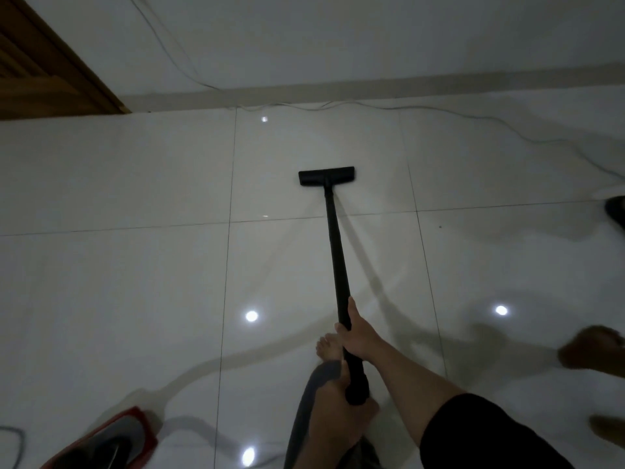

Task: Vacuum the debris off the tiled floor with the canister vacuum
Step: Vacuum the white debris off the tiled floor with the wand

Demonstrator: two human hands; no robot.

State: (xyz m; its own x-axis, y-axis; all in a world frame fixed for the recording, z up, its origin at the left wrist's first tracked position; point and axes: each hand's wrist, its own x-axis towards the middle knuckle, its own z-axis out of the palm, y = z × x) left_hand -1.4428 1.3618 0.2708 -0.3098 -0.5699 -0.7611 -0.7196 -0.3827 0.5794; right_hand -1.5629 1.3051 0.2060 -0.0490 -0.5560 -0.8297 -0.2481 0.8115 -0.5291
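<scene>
**Black wand out on glossy tile, cords lying close by**

Black plastic makes up the whole tool: the floor head (326,176) sits flat on the white tiled floor (135,272), and everything here is placed from it. From the head, the wand (335,252) runs straight back toward the person. The right hand (359,336) is wrapped around the wand well behind the head, thumb lying along the tube; the left hand (341,406) is clenched around the thicker cuff at the wand's rear end, where the grey hose (313,387) joins.

Beyond the head, near the skirting, a thin white cable (422,111) trails along the floor and curls off to the right. Pushing further forward could, I judge, catch that cable in the head or drag it. Far behind and left of the head, the red canister (115,441) sits at the frame edge; a long reach could pull it against its hose. The person's bare foot (327,346) stands just behind the right hand, and another person's foot (590,348) shows blurred, well behind and right of the head, so a sideways sweep risks toes. One dark speck (440,227) lies right of the wand, behind the head; other debris is too small to tell.

No brand, label or writing can be read anywhere.
</scene>
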